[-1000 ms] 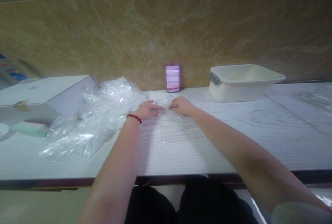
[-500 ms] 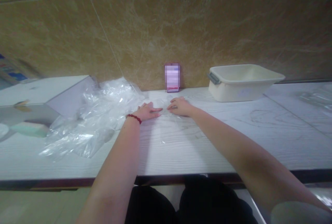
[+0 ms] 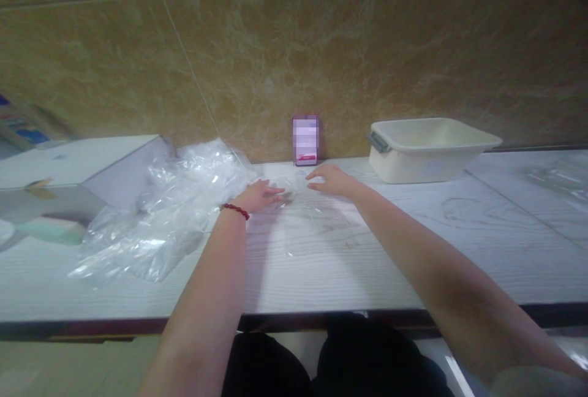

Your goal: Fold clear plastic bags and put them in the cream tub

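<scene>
A clear plastic bag or sheet (image 3: 324,219) lies flat on the white wood-grain table (image 3: 294,290), its outline hard to make out. My left hand (image 3: 260,195), with a red bead bracelet at the wrist, is over its left part, fingers spread and nothing visible held. Across a small gap, my right hand (image 3: 333,181) is just above the far right part of the plastic, fingers apart and holding nothing visible. A heap of crumpled clear plastic bags (image 3: 169,219) lies to the left of my left hand.
A phone (image 3: 305,141) leans upright against the marbled wall behind my hands. At the right back stands a cream plastic tub (image 3: 422,161) with a grey handle. On the left are a white box (image 3: 68,164) and a pale green-and-pink object (image 3: 55,229). More clear plastic (image 3: 563,176) lies far right.
My right hand has lifted and moved slightly away to the right and back, showing more of the clear plastic. My left hand has shifted slightly left.
</scene>
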### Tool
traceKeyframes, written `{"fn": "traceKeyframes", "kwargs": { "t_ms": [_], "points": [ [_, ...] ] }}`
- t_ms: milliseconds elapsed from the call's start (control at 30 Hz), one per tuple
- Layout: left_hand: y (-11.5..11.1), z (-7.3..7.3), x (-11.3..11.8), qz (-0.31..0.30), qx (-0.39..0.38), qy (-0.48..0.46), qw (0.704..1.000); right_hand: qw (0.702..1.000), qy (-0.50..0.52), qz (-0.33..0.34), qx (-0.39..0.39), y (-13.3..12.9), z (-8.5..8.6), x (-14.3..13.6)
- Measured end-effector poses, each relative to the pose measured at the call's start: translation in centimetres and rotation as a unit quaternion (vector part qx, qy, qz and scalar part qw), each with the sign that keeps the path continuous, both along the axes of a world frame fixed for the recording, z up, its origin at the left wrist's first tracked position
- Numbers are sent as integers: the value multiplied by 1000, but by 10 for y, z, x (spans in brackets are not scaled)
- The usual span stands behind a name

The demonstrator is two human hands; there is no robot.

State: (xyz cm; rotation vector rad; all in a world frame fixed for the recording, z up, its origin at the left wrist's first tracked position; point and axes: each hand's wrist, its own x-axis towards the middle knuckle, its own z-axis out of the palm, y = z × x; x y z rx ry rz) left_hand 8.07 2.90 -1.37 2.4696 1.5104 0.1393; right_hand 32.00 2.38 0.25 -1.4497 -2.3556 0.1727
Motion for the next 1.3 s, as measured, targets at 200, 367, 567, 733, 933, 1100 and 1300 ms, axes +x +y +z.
{"fn": "traceKeyframes", "kwargs": {
  "t_ms": [200,367,567,733,933,1100,1300],
  "points": [
    [-3,3,11,-51,26,-7,998,988,-118,92,31,-66,23,9],
    [-1,-5,15,-57,14,-34,998,964,-213,141,71,-136,6,10],
    [-4,-7,22,-92,25,-105,990,957,-223,145,115,-137,-12,11],
    [-11,0,28,-85,-21,-205,975,986,-82,125,73,-133,7,9],
    [-12,-2,28,-19,-145,-394,908,995,9,100,5,-98,45,7],
    [-11,1,23,-55,-229,-440,867,997,9,-44,-64,-43,50,8],
    [-12,-4,29,-113,-266,-405,867,984,43,-134,-113,-12,42,9]
  ]
}}
